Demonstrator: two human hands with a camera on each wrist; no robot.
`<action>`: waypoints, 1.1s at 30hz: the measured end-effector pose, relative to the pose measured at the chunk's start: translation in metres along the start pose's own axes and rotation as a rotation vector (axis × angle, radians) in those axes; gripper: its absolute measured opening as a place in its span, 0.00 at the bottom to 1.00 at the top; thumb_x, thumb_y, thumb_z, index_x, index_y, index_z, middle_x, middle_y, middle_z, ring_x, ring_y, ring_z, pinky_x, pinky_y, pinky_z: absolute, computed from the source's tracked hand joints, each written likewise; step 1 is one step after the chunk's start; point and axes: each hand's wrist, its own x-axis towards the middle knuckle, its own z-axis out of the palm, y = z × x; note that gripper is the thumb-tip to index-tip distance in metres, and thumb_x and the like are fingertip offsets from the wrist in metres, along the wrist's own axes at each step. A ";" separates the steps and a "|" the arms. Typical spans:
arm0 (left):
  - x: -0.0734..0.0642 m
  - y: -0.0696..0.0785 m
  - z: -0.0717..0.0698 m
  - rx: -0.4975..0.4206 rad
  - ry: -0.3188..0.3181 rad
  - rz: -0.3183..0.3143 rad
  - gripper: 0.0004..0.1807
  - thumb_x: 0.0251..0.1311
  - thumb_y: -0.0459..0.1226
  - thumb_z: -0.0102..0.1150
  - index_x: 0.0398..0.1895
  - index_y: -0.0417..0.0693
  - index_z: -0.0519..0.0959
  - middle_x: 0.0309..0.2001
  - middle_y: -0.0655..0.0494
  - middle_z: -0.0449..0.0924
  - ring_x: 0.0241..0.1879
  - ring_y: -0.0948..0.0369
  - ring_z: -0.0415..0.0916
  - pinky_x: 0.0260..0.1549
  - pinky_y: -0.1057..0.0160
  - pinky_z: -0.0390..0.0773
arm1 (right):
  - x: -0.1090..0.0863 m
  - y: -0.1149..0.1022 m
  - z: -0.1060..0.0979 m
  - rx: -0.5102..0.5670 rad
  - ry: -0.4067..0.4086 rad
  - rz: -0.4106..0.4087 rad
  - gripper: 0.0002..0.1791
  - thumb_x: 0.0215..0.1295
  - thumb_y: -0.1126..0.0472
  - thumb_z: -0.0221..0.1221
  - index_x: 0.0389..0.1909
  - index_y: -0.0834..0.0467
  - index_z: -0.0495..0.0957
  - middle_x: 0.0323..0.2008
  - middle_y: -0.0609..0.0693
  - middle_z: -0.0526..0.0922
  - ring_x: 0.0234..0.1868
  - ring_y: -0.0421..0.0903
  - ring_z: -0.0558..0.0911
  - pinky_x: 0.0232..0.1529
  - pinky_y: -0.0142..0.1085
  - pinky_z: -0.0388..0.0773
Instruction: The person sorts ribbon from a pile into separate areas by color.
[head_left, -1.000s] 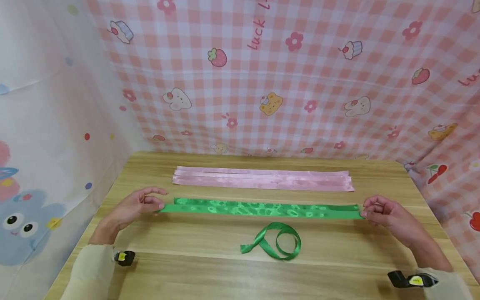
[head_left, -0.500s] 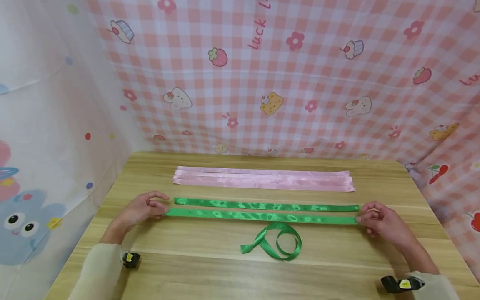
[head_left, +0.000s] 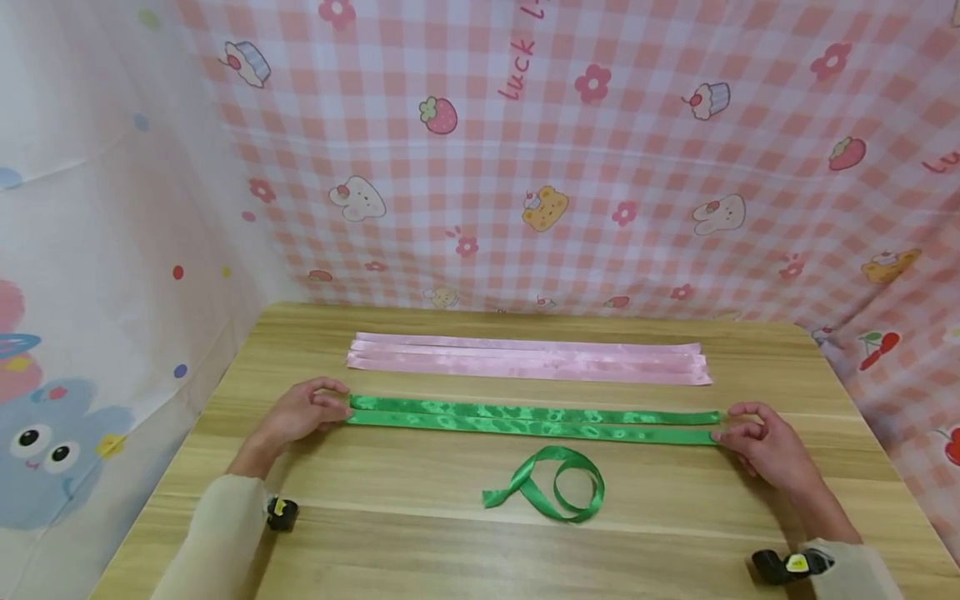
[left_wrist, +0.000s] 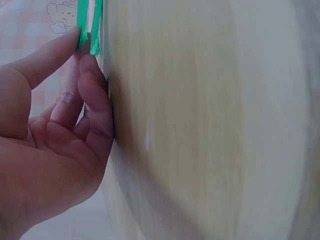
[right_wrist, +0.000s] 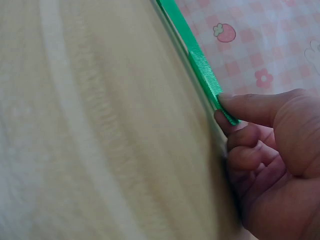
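Two flat strips of green satin ribbon lie side by side across the table. My left hand pinches the left end of the nearer green ribbon between thumb and fingers. At the other end, my right hand grips the same ribbon, its thumb on top in the right wrist view, where the green strip runs off taut. Just behind it, the farther green ribbon rests on the wood with a thin gap between them. The left wrist view shows two green ribbon ends by the left fingertips.
Several pink ribbon strips lie parallel at the back of the wooden table. Nearer the front is a loosely coiled green ribbon. A pink checked cloth hangs behind the table, and a white printed cloth at the left.
The held ribbon, which overlapped the farther strip, came toward the front and then back close beside it. My left hand has moved to the right; my right hand has shifted left and slightly nearer.
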 end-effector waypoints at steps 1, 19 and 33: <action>0.000 0.000 0.000 0.003 0.001 -0.006 0.25 0.61 0.37 0.67 0.58 0.36 0.72 0.38 0.55 0.86 0.33 0.61 0.76 0.33 0.64 0.76 | 0.000 0.001 0.001 0.001 0.009 0.004 0.25 0.67 0.62 0.64 0.54 0.63 0.60 0.21 0.35 0.78 0.15 0.38 0.68 0.16 0.34 0.68; 0.003 0.000 0.004 0.036 0.005 -0.051 0.33 0.62 0.40 0.67 0.68 0.38 0.67 0.42 0.53 0.86 0.37 0.62 0.77 0.38 0.62 0.75 | 0.000 0.003 0.003 -0.027 0.052 0.058 0.29 0.68 0.55 0.63 0.60 0.63 0.59 0.22 0.36 0.75 0.16 0.38 0.67 0.17 0.34 0.68; 0.004 -0.001 0.003 -0.002 0.009 -0.055 0.33 0.63 0.39 0.66 0.68 0.37 0.65 0.41 0.56 0.87 0.37 0.65 0.79 0.37 0.65 0.77 | 0.001 0.003 0.005 0.019 0.085 0.093 0.26 0.68 0.57 0.63 0.57 0.62 0.62 0.23 0.32 0.76 0.16 0.37 0.67 0.17 0.32 0.67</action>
